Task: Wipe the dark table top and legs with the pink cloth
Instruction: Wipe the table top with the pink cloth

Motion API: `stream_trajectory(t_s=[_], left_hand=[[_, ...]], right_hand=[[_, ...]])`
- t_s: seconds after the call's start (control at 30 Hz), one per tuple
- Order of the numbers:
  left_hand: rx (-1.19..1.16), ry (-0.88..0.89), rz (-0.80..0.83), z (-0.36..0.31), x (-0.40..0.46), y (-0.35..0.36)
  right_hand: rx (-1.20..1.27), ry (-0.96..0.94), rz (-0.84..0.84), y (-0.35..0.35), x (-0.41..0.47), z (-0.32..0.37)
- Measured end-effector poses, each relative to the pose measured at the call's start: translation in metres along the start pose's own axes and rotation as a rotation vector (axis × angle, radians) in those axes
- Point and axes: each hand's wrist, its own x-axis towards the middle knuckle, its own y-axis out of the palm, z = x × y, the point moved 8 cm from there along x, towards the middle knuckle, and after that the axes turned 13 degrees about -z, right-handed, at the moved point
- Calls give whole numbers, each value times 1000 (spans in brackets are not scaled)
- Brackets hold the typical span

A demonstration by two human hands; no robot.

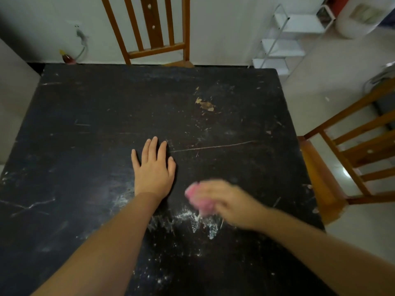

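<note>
white residue [201,221]: powdery smear on the near-centre tabletop [85,167], just below and left of the cloth; finer specks run on toward the near edge.
pink cloth [199,199]: bunched wad under the right hand, on the tabletop right of centre. Judged soft, light, fully compliant, no fragile side. Best held as a wad with palm pressing down so it doesn't slide out; folds should trap the powder.
right hand [226,201]: forearm in from lower right, palm down over the cloth, fingers curled round it. Heavy motion blur, so exact finger placement can't be read; probably mid-stroke.
left hand [152,167]: just left of and beyond the cloth, apart from it. Flat on the tabletop, palm down, fingers straight and slightly spread, holding nothing. Looks like a brace.
chipped patch [205,105]: bare wood showing further back; a cloth could snag there.
legs: hidden from this angle.
chairs: one at far edge [149,35], one at right [346,159].
</note>
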Motion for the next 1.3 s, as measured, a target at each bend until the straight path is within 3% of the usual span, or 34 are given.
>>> stream_trajectory(t_s=[0.07,0.13,0.17,0.23,0.3,0.4,0.53,0.6,0.67,0.73,0.8,0.87,1.0,1.1,1.2,1.3], left_hand=[[-3,3,1,0,0,0],[1,5,10,0,0,1],[0,2,10,0,-1,1],[-5,-3,6,0,-1,1],[-9,-1,13,0,-1,2],[-32,-21,12,3,0,2],[-74,-24,4,3,1,-1],[-68,-19,6,2,1,-1],[-64,-11,3,2,0,-2],[-66,-6,2,2,0,-2],[-64,-9,2,2,-1,-1],[-64,-7,10,1,-1,-1],[-41,-5,33,0,-2,0],[-39,-19,42,-10,0,-1],[-81,113,40,-61,4,2],[-116,253,95,-123,-4,18]], right_hand=[[61,98,-276,-56,41,-25],[-107,147,-542,-114,78,-48],[-221,189,-582,-129,91,-60],[-430,171,-557,-126,107,-71],[-485,39,-451,-84,106,-58],[-321,-135,-209,-5,68,-14],[-95,-118,109,26,18,14],[-78,-72,-36,-20,44,3],[-144,-39,-343,-87,74,-25],[-230,123,-525,-142,78,-63],[-442,229,-513,-157,61,-90],[-568,148,-439,-134,35,-89],[-474,-63,-252,-50,-37,-49],[-331,-45,-142,-33,-78,-30],[-146,143,-325,-107,-57,-40],[-347,290,-554,-198,-15,-89]])
